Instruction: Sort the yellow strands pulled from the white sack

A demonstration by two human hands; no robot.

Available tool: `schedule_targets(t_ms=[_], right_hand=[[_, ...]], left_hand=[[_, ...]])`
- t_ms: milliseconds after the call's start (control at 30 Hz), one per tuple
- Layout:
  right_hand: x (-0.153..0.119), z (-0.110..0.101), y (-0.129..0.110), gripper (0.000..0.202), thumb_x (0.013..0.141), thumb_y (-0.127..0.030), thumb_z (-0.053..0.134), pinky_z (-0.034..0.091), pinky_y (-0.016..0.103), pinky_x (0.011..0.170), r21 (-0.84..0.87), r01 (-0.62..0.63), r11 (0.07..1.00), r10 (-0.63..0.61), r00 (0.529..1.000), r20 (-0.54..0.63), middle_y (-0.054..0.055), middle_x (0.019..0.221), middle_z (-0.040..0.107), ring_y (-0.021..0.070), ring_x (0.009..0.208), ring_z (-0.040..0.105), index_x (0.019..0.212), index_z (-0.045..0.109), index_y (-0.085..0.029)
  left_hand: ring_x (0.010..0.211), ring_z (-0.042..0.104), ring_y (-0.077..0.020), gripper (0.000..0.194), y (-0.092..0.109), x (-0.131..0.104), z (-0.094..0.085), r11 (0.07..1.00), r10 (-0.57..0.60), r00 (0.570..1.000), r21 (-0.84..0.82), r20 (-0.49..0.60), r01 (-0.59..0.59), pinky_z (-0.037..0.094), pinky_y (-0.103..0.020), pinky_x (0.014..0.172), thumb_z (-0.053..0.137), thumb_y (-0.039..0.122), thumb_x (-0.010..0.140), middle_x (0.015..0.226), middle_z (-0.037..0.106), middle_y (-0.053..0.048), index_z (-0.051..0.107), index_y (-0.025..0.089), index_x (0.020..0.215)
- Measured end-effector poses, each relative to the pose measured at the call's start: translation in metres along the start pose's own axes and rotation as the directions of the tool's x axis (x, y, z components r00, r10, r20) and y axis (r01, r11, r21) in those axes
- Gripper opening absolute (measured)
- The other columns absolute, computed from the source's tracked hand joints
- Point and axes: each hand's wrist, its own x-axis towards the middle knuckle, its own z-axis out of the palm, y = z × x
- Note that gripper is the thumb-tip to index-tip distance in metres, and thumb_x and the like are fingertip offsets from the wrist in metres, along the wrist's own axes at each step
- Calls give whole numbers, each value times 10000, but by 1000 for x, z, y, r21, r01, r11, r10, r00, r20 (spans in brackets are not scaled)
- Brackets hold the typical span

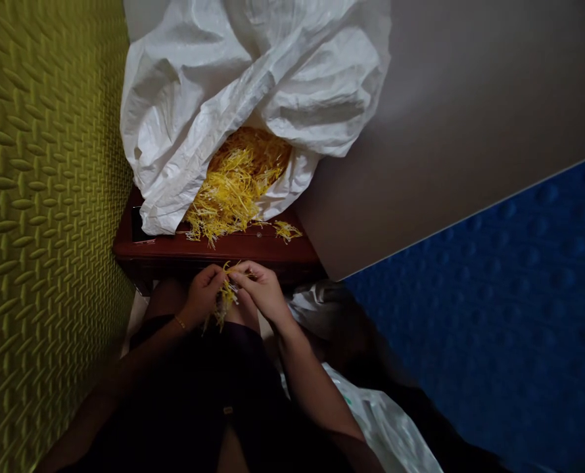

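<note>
Just in front of the table edge, my left hand (205, 289) and my right hand (261, 287) meet over my lap. Both are closed in a pinch on a small bunch of thin yellow strands (226, 295) with pale ends, which hangs down between them. Exactly which strands each set of fingertips holds is too small to tell. Beyond my hands, a large heap of the same yellow strands (238, 184) spills from the mouth of a white woven sack (174, 125). A small loose clump of strands (287, 230) lies to the right of the heap.
The sack stands on a dark red-brown wooden table (213, 248), with a dark phone-like object (142, 225) at its left end. A yellow textured wall (41, 197) rises close on the left. On the right are a greyish panel (421, 131) and a blue padded surface (494, 295). A pale plastic bag (386, 420) lies low right.
</note>
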Motion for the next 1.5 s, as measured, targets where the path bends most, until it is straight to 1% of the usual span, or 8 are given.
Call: schedule_targets(t_ms=[100,233,367,567,733,900,1067,1500], right_hand=[[10,-17,9,137,679,-319,672,414,238,627,1,73,997,-71,978,-194,-13,686,622,107,632,526,694,649,-185],[35,-64,35,216,636,-368,678,378,222,523,143,77,987,11,847,-532,-53,594,542,79,508,458,711,602,-179],[71,-109,63,223,648,-347,643,411,275,614,-236,-68,969,-71,843,-534,-5,635,585,117,578,501,731,621,-141],[120,-138,77,333,729,-201,520,405,367,835,-788,-226,573,-250,867,-431,189,1062,596,239,936,554,1025,615,-83],[114,-120,55,533,726,-187,547,372,417,917,-861,-184,474,-282,895,-346,210,1371,354,302,1149,458,1249,470,-117],[61,-63,15,278,812,-336,494,383,384,925,-536,119,836,-269,940,-211,93,1055,628,221,1008,549,1001,640,-193],[18,-16,-2,224,733,-382,621,433,308,792,-88,-7,996,18,991,130,14,864,675,165,815,586,875,682,-220],[11,-10,-11,141,711,-330,655,428,260,703,-7,-8,1000,8,1000,6,-6,756,644,119,698,553,774,669,-205]], left_hand=[[547,388,-68,226,4,-4,-1,999,-32,999,-15,39,33,338,-185,527,522,364,760,601,427,42,483,161,667],[495,383,-51,249,13,-8,-4,988,-89,996,-128,22,91,324,-174,487,551,390,743,574,416,51,482,163,668],[485,386,-41,250,15,-4,-6,962,-145,989,-236,-31,134,325,-163,470,585,405,715,599,435,51,511,166,729],[539,423,-38,188,15,1,-6,975,-99,994,-206,-47,87,360,-156,515,613,314,697,660,489,41,528,155,752],[561,460,-49,190,17,3,-8,976,-97,991,-203,-92,77,388,-165,540,622,303,683,677,533,31,530,152,752],[610,494,-67,189,14,8,-8,980,-76,994,-190,-83,59,399,-174,570,620,300,689,695,557,20,549,151,781],[608,485,-66,154,12,10,-7,983,-35,998,-181,-52,25,387,-183,591,613,270,698,683,555,30,564,149,780],[558,432,-66,190,7,6,-7,994,-64,998,-92,-28,61,341,-192,558,600,321,701,603,494,42,566,134,701]])
